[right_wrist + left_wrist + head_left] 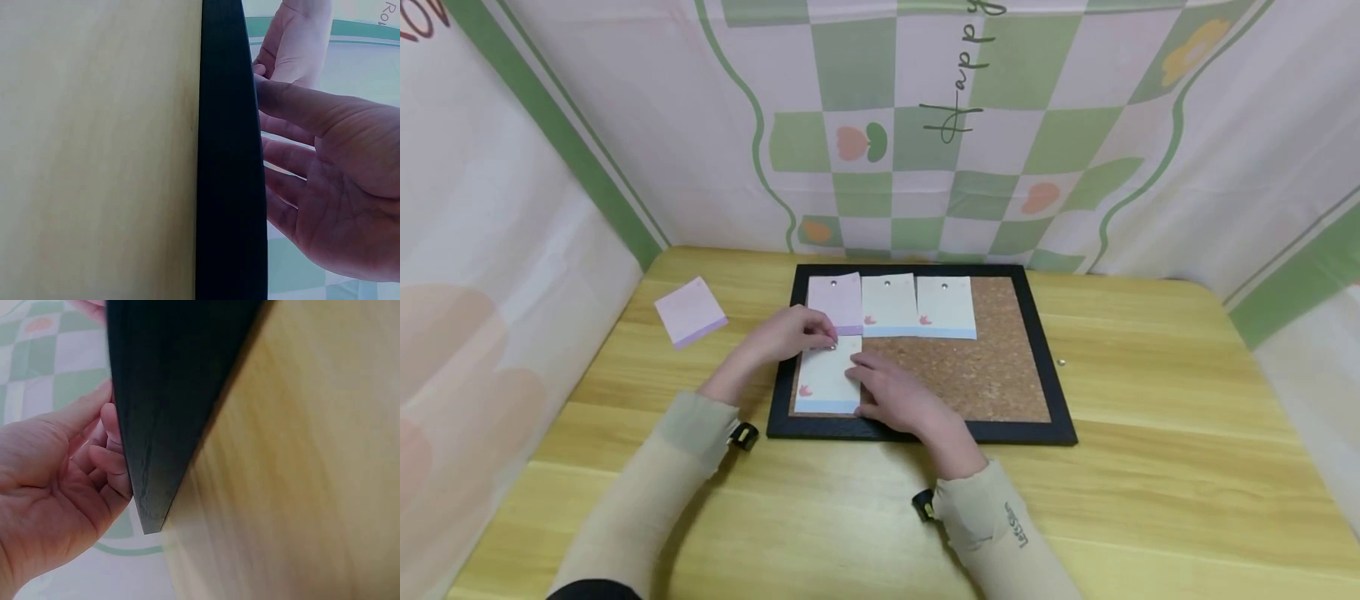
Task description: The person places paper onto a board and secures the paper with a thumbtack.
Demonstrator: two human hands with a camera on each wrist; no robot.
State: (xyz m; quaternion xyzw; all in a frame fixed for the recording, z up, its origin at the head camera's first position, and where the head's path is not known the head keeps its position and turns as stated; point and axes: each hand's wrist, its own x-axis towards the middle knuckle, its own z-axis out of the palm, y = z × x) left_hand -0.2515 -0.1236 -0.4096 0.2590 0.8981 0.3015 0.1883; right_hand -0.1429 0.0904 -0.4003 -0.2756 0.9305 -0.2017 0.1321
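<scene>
My left hand [796,332] pinches a small silver thumbtack [833,345] at the top of a cream note [827,379] with a blue lower strip. This note lies on the left part of a black-framed cork board [955,379]. My right hand [895,392] rests along the note's right edge, fingers spread and touching the paper. Above it, a pink note [833,304] and two cream notes [889,304] are tacked in a row. In the left wrist view, the board's frame [162,412] hides the left fingertips; the right wrist view hides the right fingertips likewise.
A loose pink note [691,312] lies on the wooden table [1157,433] left of the board. One more thumbtack [1062,362] sits just right of the frame. A patterned curtain [925,167] hangs behind the table.
</scene>
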